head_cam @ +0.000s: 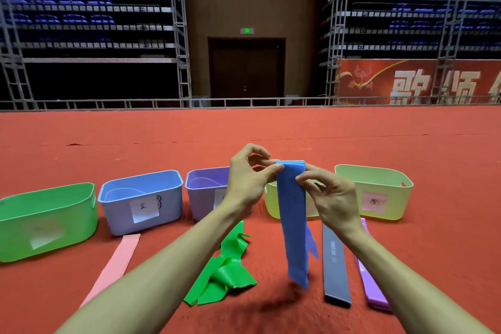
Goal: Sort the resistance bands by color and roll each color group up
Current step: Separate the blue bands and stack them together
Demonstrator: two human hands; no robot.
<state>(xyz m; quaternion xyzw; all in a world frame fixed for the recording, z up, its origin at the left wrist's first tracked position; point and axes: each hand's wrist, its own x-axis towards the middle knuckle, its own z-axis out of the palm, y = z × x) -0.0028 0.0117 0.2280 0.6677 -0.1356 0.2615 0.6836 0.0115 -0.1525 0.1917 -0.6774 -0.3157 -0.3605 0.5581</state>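
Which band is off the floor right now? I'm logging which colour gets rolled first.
The blue band, pinched at its top by both hands and hanging down. The pink, green, grey and purple bands lie on the carpet.

Five bins [141, 198] are lined up across the carpet [81, 130], and loose bands [336, 266] are laid side by side before them, nearer the viewer.

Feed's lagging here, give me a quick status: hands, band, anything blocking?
Left hand and right hand both pinching top of folded blue resistance band, hanging free. Not yet rolled. Crumpled green band on the red floor below, not obstructing.
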